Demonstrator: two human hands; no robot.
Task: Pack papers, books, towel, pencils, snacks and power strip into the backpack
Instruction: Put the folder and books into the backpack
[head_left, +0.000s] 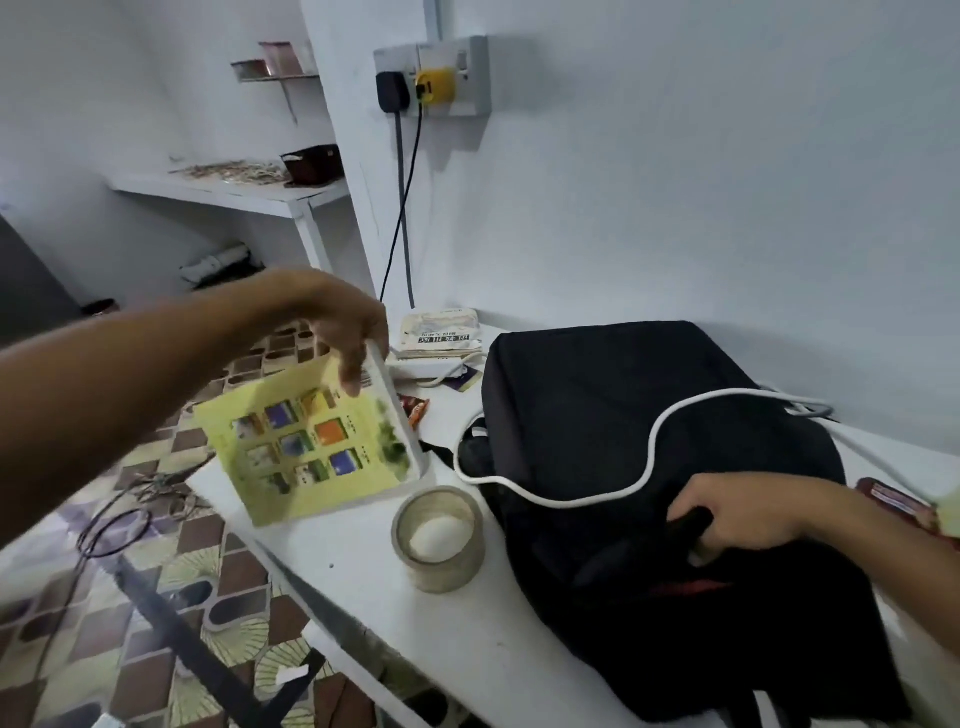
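A black backpack (649, 493) lies on the white table (363, 561). My right hand (737, 514) grips a black fold of the backpack near its opening. My left hand (343, 327) pinches the top corner of a yellow book (306, 447) with small colour pictures on its cover, tilted up at the table's left edge. A white power-strip cable (654, 441) loops over the backpack. More papers and a white packet (441, 332) lie stacked by the wall. A small snack wrapper (418, 408) lies behind the book, a red packet (893, 496) at the right.
A roll of clear tape (439, 538) stands on the table between book and backpack. A wall socket (434, 78) holds a black and a yellow plug, with cords hanging down. White shelves (234, 187) are at the left; cables lie on the patterned floor (156, 571).
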